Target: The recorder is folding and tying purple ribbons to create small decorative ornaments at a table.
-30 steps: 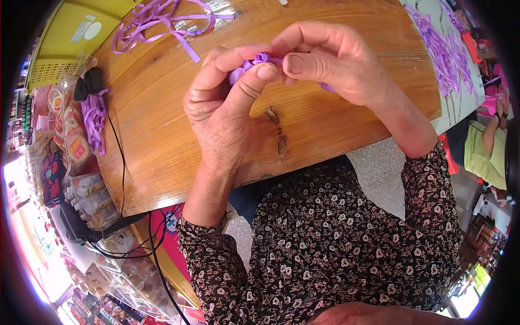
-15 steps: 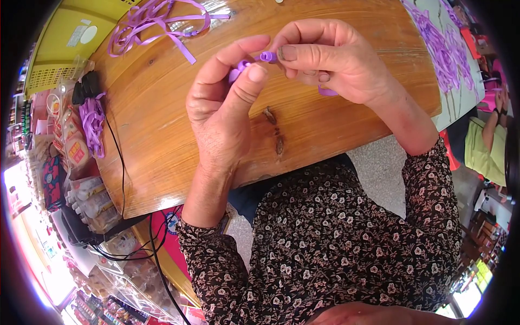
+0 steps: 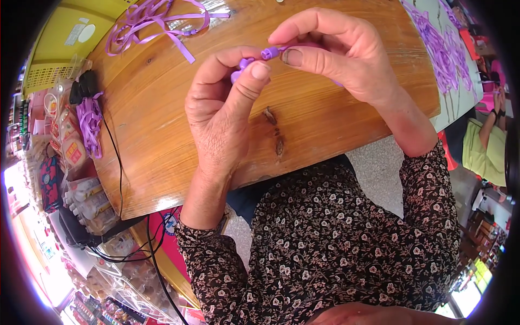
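Above the wooden table, my left hand [image 3: 221,111] pinches a small shiny purple piece [image 3: 242,69] between thumb and fingers. Just past that thumb tip is a small purple tube-shaped fitting [image 3: 269,53], its hollow end toward my left hand. A purple ribbon [image 3: 303,46] runs from the fitting behind the thumb of my right hand [image 3: 349,62]. That thumb lies against the fitting's right end, the index finger arches above, and the other fingers curl behind. A bit of ribbon shows below the right palm. My fingers partly hide both small parts.
Purple ribbons lie loose on the wooden table [image 3: 162,141] at the far left [image 3: 157,24]. More purple ribbons [image 3: 441,49] cover a white surface at right. A ribbon bundle [image 3: 89,124], a black cable [image 3: 116,157] and a yellow crate [image 3: 59,43] are at left. Another person [image 3: 485,141] is at far right.
My right index finger has lifted away from the thumb and the right hand has opened somewhat. The tube-shaped fitting has tilted slightly, and more ribbon shows behind the thumb. My left hand keeps its pinch.
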Tool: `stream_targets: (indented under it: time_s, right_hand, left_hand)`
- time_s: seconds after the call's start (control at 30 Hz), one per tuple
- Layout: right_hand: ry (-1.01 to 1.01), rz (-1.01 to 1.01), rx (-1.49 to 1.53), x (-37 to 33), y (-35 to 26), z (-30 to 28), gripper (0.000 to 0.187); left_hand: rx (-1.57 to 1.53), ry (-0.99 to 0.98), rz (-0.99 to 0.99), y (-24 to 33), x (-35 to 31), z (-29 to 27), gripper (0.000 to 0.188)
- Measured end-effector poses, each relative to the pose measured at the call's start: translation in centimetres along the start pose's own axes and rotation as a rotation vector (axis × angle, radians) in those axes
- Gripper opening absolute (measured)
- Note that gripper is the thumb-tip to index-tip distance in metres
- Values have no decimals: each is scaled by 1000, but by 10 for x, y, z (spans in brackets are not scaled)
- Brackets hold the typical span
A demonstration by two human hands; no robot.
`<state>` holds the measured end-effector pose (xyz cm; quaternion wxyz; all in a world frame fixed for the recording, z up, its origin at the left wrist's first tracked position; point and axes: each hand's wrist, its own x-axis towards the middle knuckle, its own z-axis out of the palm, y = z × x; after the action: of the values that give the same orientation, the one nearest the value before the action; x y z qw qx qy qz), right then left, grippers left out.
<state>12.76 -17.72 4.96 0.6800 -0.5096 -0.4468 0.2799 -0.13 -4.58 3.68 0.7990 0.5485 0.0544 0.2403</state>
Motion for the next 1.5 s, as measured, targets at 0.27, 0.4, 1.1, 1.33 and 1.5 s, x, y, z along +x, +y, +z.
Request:
stream_targets:
  time_s: [0.27, 0.4, 1.1, 1.33, 1.5]
  right_hand:
    - [27, -139, -242, -3, -3, 8, 15]
    - [32, -175, -295, -4, -2, 7, 15]
    - [24, -227, -626, 0, -39, 4, 20]
    - [-288, -914, -212, 33, 26, -27, 17]
    - [-340, -955, -192, 37, 31, -25, 18]
  left_hand:
    - [-34, -4, 20, 0, 0, 1, 18]
    - [-29, 18, -39, 0, 0, 3, 19]
    - [-17, -60, -93, 4, -3, 9, 33]
    - [-243, -156, -219, 2, 2, -8, 32]
    - [-253, 31, -167, 2, 4, -1, 24]
